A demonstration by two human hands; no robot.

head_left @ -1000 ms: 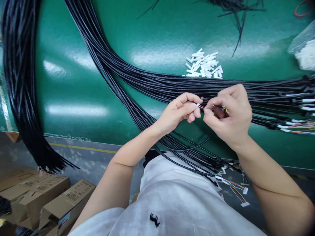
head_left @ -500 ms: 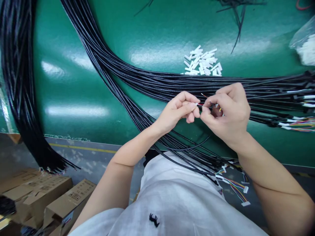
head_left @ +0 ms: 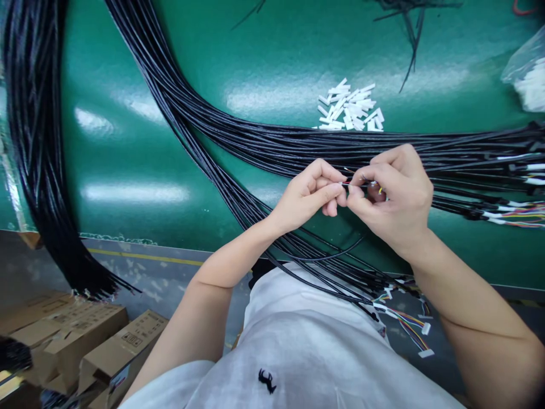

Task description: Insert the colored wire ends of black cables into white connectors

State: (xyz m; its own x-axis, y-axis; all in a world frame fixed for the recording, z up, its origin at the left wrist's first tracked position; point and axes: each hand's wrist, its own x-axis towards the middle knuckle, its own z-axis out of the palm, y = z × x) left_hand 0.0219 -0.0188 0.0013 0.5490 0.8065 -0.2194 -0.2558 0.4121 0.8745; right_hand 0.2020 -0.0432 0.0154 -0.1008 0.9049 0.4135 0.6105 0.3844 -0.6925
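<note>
Over the black cables, my left hand (head_left: 313, 193) pinches a small white connector (head_left: 341, 183) between thumb and forefinger, mostly hidden by the fingertips. Close beside it on the right, my right hand (head_left: 394, 196) is closed on thin coloured wires (head_left: 380, 190). A red wire bridges the small gap between the two hands, and one loose wire end (head_left: 348, 170) sticks out above it. Whether the wire sits inside the connector cannot be made out. Just beyond my hands runs a thick bundle of black cables (head_left: 272, 136).
White connector housings (head_left: 351, 108) lie piled on the green table (head_left: 213, 51). A clear bag (head_left: 530, 79) of white parts is at the right. Finished-looking cable ends with white plugs (head_left: 426, 328) hang over the near edge. Cardboard boxes (head_left: 123, 346) stand on the floor at left.
The loose wire end above my fingers has dipped lower and leftward. My left fingertips have shifted slightly over the connector, covering more of it. My right hand has barely moved.
</note>
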